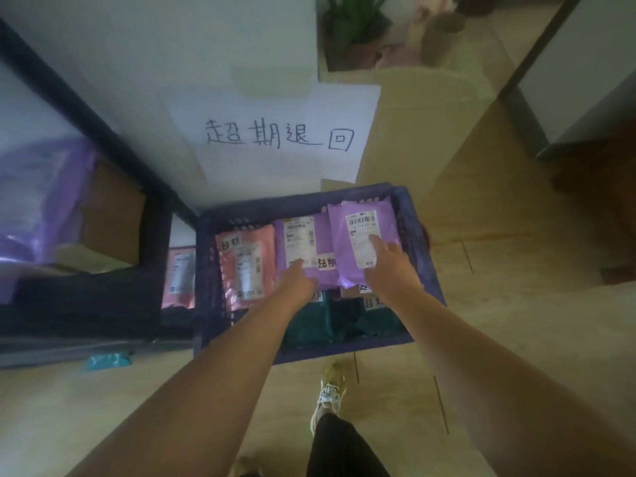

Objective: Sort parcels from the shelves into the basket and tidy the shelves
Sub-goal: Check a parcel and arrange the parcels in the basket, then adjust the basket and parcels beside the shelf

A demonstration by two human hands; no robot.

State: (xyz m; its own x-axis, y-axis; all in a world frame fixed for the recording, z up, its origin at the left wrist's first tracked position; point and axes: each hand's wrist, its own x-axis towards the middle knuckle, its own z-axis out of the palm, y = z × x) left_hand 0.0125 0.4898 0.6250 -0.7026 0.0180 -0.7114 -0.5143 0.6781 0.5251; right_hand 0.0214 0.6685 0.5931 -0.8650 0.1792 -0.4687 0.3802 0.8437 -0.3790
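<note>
The dark-framed shelf stands well out to the left of the left grip. It carries a purple parcel and a brown box, both blurred. A cardboard box stands far beyond both grips, and a white paper sign with handwritten characters leans in front of it.

The blue basket sits on the floor around both grips, its near rim under the forearms.

The right grip lies flat, fingers straight and spread, on the right purple parcel. Its fingertips press on that parcel's white label, and the parcel runs forward from under the palm. The left grip rests on the near edge of the middle purple parcel, just beside the right grip. Its fingers are foreshortened, so I cannot tell whether it has hold of the parcel or only touches it.

A pink parcel lies in the basket just left of the left grip. Dark green parcels lie below both wrists, nearer the body. Another pink parcel stands outside the basket wall, further left.

A teal parcel lies on the floor well back and left of the left grip. A shoe stands behind the basket, between the forearms.
</note>
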